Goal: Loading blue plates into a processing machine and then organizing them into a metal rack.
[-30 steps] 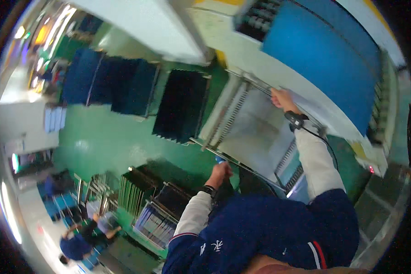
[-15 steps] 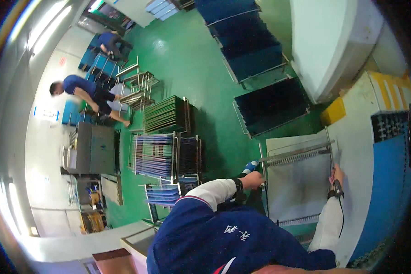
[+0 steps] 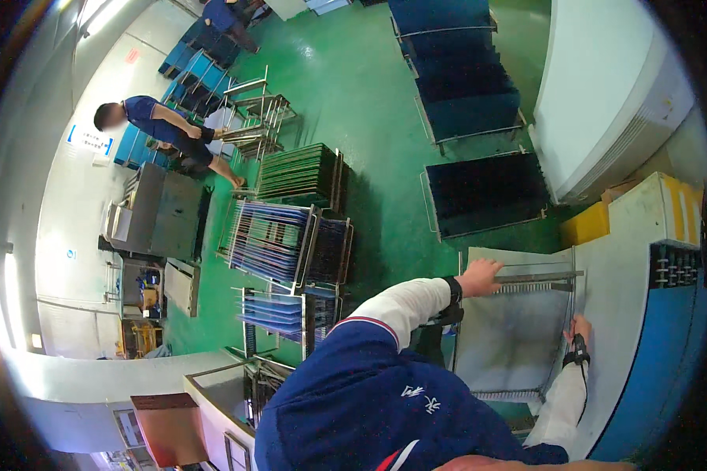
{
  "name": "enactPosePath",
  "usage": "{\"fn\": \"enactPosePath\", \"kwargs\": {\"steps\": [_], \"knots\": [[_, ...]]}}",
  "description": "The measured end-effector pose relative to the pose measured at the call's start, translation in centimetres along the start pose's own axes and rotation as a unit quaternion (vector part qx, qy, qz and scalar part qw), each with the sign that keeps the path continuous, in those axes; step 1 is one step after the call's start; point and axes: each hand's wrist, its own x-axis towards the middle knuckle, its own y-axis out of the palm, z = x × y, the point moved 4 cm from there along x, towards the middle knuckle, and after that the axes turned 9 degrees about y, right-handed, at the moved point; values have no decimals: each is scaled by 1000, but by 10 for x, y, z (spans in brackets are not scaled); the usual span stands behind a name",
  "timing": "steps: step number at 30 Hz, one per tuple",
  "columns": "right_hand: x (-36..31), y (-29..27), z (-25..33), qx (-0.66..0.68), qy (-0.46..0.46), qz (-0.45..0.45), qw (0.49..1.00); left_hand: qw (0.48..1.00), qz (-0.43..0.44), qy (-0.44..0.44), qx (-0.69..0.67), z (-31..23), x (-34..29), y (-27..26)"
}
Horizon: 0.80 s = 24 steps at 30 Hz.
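The person is holding a grey slotted rack frame point(image 3: 511, 337) flat beside the blue conveyor machine point(image 3: 660, 369). Compared with a second ago, the view is swinging left over the green floor point(image 3: 377, 110). The left hand point(image 3: 479, 276) is gripping the frame's top bar, fingers curled; the right hand point(image 3: 580, 328) is clasping its right edge.

floor point(image 3: 369, 102): green, glossy
on floor: dark panel racks point(image 3: 487, 192) by far edge, blue-panel racks point(image 3: 279, 235) at middle, metal cabinet point(image 3: 161, 216) left
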Motion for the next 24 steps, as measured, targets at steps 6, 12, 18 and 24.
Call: {"fn": "enactPosePath", "kwargs": {"steps": [6, 12, 18, 24], "knots": [[0, -5, 8, -109, -45, 17, 993, 999, 41, -32, -5, 3, 5, 9], [-10, -20, 24, -430, -325, -130, 832, 997, 62, -41, -6, 3, 16, 15], [-33, -12, 28, -348, -434, -182, 811, 993, 73, -86, -15, 7, 17, 25], [20, -27, -12, -147, -371, -126, 908, 988, 78, -116, -58, 2, 27, 16]]}}
